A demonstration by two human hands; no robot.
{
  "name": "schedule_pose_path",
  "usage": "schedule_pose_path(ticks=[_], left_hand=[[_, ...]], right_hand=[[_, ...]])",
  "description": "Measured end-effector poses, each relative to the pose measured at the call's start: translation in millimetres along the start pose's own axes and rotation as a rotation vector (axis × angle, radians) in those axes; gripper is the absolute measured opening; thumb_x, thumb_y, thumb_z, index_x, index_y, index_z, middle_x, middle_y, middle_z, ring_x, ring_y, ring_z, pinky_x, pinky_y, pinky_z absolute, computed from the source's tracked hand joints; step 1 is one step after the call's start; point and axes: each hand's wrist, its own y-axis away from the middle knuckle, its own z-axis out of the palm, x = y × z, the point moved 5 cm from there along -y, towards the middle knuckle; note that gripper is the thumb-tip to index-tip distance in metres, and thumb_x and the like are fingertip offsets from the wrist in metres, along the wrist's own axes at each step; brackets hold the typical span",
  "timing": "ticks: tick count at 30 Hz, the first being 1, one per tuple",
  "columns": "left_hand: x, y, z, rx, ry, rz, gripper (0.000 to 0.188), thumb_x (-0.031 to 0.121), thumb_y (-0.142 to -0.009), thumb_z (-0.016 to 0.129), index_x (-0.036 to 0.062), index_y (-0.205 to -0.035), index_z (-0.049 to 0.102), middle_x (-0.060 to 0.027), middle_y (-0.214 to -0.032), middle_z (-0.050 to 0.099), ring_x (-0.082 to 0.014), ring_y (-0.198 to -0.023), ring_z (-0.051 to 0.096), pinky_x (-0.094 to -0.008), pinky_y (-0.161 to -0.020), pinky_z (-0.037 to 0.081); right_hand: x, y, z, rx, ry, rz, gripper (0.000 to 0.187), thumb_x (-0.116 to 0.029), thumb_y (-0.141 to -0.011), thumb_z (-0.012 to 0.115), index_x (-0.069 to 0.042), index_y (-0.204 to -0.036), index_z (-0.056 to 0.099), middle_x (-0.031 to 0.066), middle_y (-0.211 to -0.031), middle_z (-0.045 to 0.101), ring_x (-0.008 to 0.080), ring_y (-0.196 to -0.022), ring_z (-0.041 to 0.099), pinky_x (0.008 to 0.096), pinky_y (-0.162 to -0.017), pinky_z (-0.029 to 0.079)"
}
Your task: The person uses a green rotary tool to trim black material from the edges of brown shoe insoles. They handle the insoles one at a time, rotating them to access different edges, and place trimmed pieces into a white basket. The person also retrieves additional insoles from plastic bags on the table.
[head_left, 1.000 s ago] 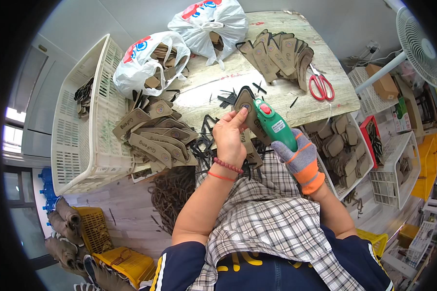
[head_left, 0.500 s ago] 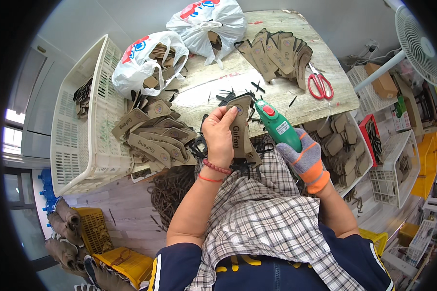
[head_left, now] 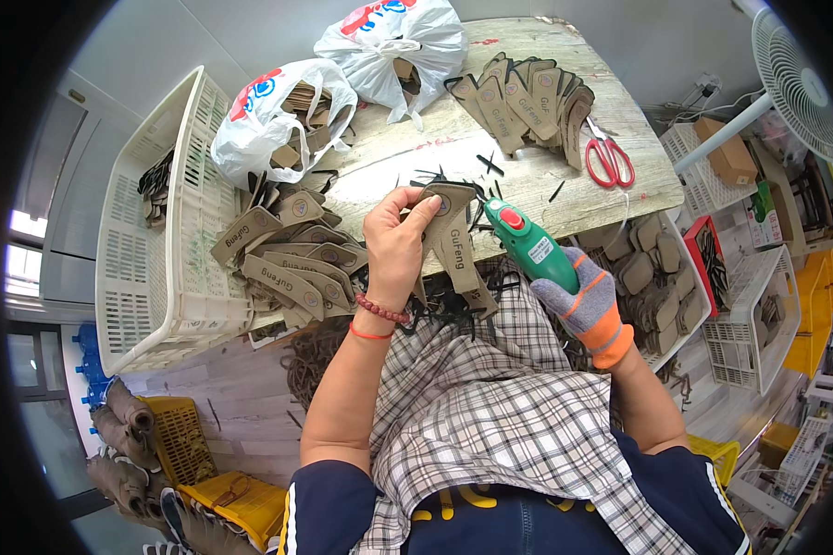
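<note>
Pinched by its top end in my left hand (head_left: 398, 240) is a khaki fabric piece (head_left: 453, 236) with black edging and printing. My right hand (head_left: 578, 301), in a grey and orange glove, grips a green handheld electric tool (head_left: 532, 242) with a red button. The tool's narrow tip points up and left, close to the fabric piece's upper edge; whether they touch I cannot tell. Another khaki piece (head_left: 479, 300) shows under the held one, at the table's near edge. Black trimmings (head_left: 491, 166) lie around the tool's tip.
Left of my hands lies a heap of khaki pieces (head_left: 292, 264), beside a white crate (head_left: 180, 213). Two white plastic bags (head_left: 241, 153) stand behind. Fanned khaki pieces (head_left: 528, 106) and red-handled scissors (head_left: 609, 162) lie at the table's far right. A fan (head_left: 796, 88) stands beyond.
My left hand has shifted slightly left, and the fabric piece has tilted with its upper edge nearer the tool's tip. My right hand, still gripping the tool, has moved a little toward me.
</note>
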Motion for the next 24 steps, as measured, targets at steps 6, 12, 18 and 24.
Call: schedule_pose_path(ticks=[6, 12, 18, 24], left_hand=[[7.7, -7.2, -7.1, -0.12, -0.236, 0.016, 0.008, 0.006, -0.085, 0.06, -0.0012, -0.088, 0.061, -0.0004, -0.079, 0.063, -0.0029, -0.068, 0.055, -0.0169, -0.06, 0.044], [20.3, -13.2, -11.4, -0.254, -0.388, 0.019, 0.008, 0.005, -0.082, 0.063, -0.0008, -0.087, 0.062, 0.0006, -0.076, 0.062, -0.0022, -0.067, 0.053, -0.0163, -0.059, 0.043], [25.6, -17.8, -11.7, -0.323, -0.447, -0.011, 0.012, 0.01, -0.077, 0.066, -0.0015, -0.081, 0.063, 0.0015, -0.07, 0.057, -0.0043, -0.064, 0.049, -0.0195, -0.057, 0.04], [21.7, -15.6, -1.8, -0.447, -0.487, -0.098, 0.009, 0.006, -0.079, 0.066, -0.0016, -0.082, 0.062, 0.0014, -0.074, 0.06, -0.0027, -0.066, 0.051, -0.018, -0.058, 0.041]], right_hand=[[-3.5, 1.0, -3.4, -0.04, 0.004, -0.02, 0.05, -0.028, -0.074, 0.074, 0.001, -0.109, 0.055, 0.0077, -0.083, 0.065, 0.009, -0.068, 0.059, 0.0247, -0.061, 0.049], [-3.8, 2.1, -4.9, -0.121, -0.005, 0.023, 0.052, -0.029, -0.073, 0.075, 0.001, -0.11, 0.054, 0.0083, -0.084, 0.065, 0.0095, -0.07, 0.06, 0.0251, -0.063, 0.049], [-0.7, 3.4, -3.8, -0.164, -0.011, 0.052, 0.053, -0.029, -0.072, 0.076, 0.001, -0.11, 0.054, 0.0089, -0.086, 0.065, 0.0105, -0.073, 0.061, 0.026, -0.066, 0.05], [-4.0, 1.9, -1.2, -0.169, -0.026, 0.046, 0.053, -0.027, -0.072, 0.077, 0.001, -0.111, 0.054, 0.009, -0.086, 0.065, 0.0105, -0.073, 0.061, 0.026, -0.066, 0.05]])
